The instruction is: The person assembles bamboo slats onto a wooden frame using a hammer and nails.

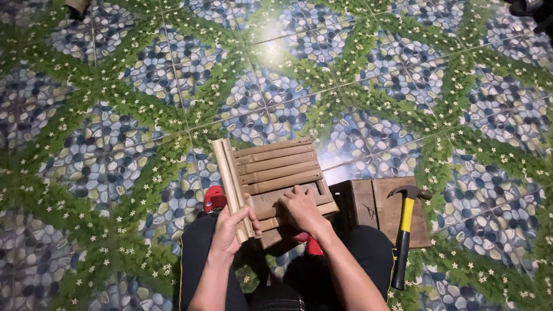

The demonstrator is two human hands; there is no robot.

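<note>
View from above of a seated person at work over a tiled floor [103, 144] patterned with pebbles, green leaves and small white flowers. The left hand [231, 226] is closed around the near ends of two bamboo strips [230, 184], which lie side by side and run away from the body along the left edge of a slatted bamboo panel [282, 173]. The right hand [300, 208] rests palm-down on the near part of the panel, fingers curled against a slat; it presses rather than grips. The panel sits across the person's knees, its slats running crosswise, just touching the strips. A dark wooden block [374, 210] lies immediately right of the panel, and a claw hammer [406, 230] with a yellow-and-black handle lies across it, head away from the person. Red footwear [215, 197] shows beneath the panel's left side.
</note>
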